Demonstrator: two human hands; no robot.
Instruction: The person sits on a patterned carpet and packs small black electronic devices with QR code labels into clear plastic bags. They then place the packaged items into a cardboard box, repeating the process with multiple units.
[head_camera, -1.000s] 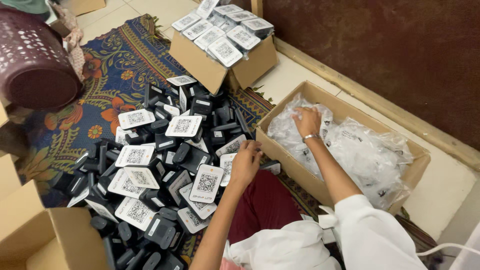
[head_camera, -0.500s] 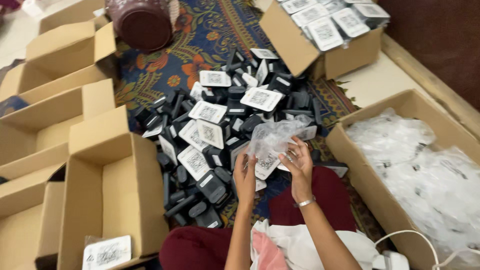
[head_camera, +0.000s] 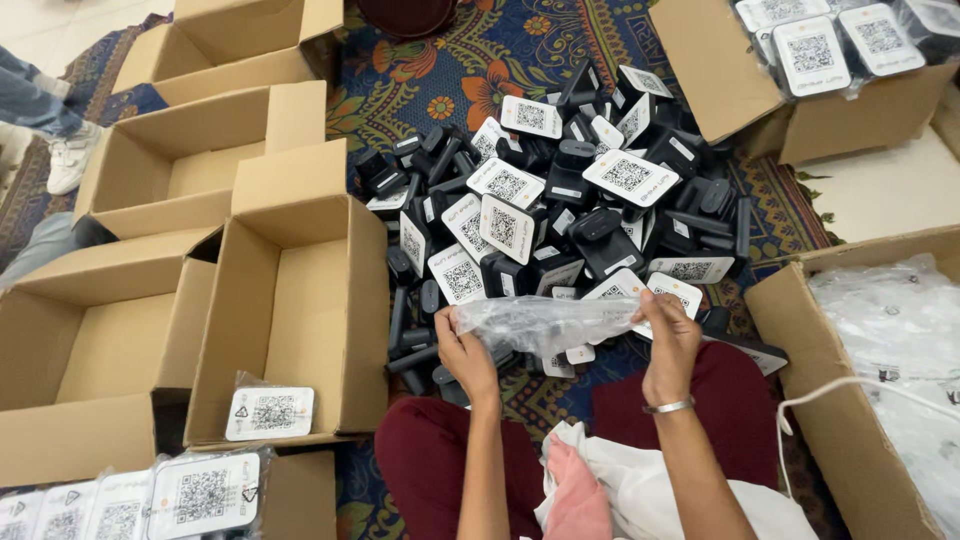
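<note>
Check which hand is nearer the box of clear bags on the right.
Right. The right hand grips the clear plastic bag by its end toward the box of clear bags; the left hand holds the bag's far end, farther off.

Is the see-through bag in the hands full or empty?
Empty. The clear bag hangs flat and crinkled, stretched between the left hand and right hand, with nothing showing inside it.

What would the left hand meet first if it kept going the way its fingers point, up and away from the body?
Probably the clear plastic bag that the left hand already pinches; past it, the pile of black devices with white code cards. Depth is hard to judge from the head view, so the hand might pass just above the pile.
</note>
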